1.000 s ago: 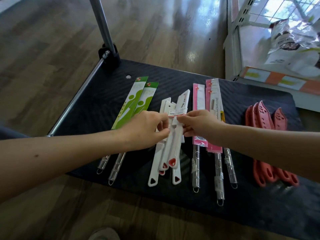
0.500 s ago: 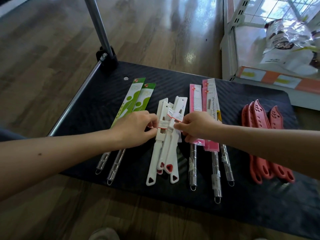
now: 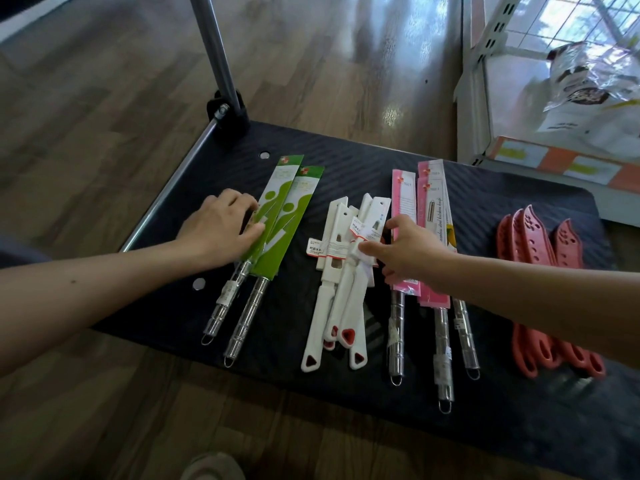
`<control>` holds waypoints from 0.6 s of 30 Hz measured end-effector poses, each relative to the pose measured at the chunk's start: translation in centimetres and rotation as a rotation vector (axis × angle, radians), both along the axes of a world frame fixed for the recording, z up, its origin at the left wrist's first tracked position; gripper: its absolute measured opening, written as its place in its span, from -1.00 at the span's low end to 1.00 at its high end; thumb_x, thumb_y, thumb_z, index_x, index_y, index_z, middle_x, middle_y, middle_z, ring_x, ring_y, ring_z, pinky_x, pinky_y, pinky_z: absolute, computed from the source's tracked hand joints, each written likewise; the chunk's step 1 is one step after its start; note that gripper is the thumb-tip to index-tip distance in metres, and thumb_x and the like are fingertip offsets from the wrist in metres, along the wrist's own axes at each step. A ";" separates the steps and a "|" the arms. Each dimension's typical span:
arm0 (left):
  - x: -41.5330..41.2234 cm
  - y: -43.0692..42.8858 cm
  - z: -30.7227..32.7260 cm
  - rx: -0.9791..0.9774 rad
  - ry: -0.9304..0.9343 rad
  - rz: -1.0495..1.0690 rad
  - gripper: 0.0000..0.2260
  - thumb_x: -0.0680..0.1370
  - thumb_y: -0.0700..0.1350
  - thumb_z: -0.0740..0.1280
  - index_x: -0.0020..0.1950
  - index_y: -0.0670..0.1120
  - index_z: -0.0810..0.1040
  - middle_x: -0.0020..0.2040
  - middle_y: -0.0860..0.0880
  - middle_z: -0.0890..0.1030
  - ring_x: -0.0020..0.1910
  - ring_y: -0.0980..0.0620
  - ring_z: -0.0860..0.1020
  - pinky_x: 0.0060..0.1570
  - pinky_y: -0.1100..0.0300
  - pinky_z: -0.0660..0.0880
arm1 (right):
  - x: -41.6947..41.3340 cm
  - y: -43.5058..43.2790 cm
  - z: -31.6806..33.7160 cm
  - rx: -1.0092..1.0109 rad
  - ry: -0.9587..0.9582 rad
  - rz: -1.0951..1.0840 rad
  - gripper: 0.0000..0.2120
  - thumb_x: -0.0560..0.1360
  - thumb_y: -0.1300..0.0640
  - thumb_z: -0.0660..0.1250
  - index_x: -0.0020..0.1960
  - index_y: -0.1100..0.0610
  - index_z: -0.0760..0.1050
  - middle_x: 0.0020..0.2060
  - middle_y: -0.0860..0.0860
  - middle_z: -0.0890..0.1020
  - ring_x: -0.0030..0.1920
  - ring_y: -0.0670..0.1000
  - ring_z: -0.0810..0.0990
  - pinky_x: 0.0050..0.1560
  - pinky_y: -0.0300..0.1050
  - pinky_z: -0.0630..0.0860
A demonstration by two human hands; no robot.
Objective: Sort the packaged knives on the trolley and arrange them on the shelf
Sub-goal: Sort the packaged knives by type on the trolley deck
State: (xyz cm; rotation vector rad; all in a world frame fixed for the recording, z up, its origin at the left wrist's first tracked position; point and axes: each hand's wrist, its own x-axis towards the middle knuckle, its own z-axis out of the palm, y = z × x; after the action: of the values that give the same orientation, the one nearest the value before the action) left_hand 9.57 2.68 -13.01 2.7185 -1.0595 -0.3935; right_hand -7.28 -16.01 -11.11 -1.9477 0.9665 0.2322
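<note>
Because the knives lie on the black trolley (image 3: 346, 161) in four rows by colour, blades away and handles toward the person, the sorting looks to me nearly settled and the shelf step not yet begun. At the far left the left hand (image 3: 221, 230) lies palm down with loose, spread fingers, its fingertips on the edge of the green knives (image 3: 277, 230); it grips nothing, and I judge it is squaring that pair so the two green cards lie side by side. The steel handles of that pair stick out below the cards toward the near edge.

Next come the white knives (image 3: 341, 296), a looser heap, overlapping at slight angles with paper tags sticking out. The right hand (image 3: 405, 258) reaches across here, thumb and fingertips pinching at a tag or the top white pack, probably to tidy it into line; whether it has truly closed on the pack I cannot tell. Under its wrist lie the pink knives (image 3: 429, 216), three carded packs. Farthest right the red knives (image 3: 540, 244) sit nested, untouched. The white shelf (image 3: 478, 109) stands beyond the trolley's far right corner, holding a bag (image 3: 595, 84).
</note>
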 end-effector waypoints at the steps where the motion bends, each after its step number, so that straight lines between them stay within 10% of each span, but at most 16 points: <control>1: -0.3 -0.2 0.1 0.000 -0.004 -0.017 -0.65 0.55 0.07 0.22 0.28 -0.05 0.39 0.30 -0.05 0.38 0.24 -0.10 0.36 0.08 -0.04 0.40 | 0.0 -0.1 0.0 -0.029 -0.005 0.009 -0.56 0.48 0.00 0.33 0.27 0.10 0.28 -0.21 -0.02 0.50 -0.31 -0.08 0.57 -0.42 -0.29 0.51; 12: -4.4 -5.1 0.7 -0.094 -0.058 -0.277 -0.69 0.53 0.06 0.23 0.23 -0.03 0.44 0.23 0.00 0.45 0.22 -0.06 0.38 0.15 0.01 0.36 | -3.7 -4.5 0.5 -0.281 -0.124 0.005 -0.82 0.51 0.12 0.29 0.11 0.08 0.49 -0.16 -0.10 0.52 -0.23 -0.12 0.56 -0.29 -0.29 0.50; 18: -6.2 -6.9 0.6 -0.164 -0.029 -0.452 -0.44 0.41 0.24 -0.01 0.28 0.02 0.46 0.34 0.01 0.42 0.33 -0.05 0.35 0.26 -0.10 0.32 | -5.2 -5.2 -0.1 -0.610 -0.165 0.398 -0.82 0.51 0.05 0.27 0.09 0.03 0.52 0.01 -0.14 0.45 0.09 -0.13 0.38 0.03 -0.17 0.37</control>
State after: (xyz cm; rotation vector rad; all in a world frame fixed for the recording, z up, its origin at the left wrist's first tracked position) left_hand 3.41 -4.25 -12.45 2.3349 -1.6381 -0.3151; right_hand -12.50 -21.23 -11.19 -2.6685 0.5650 -0.0097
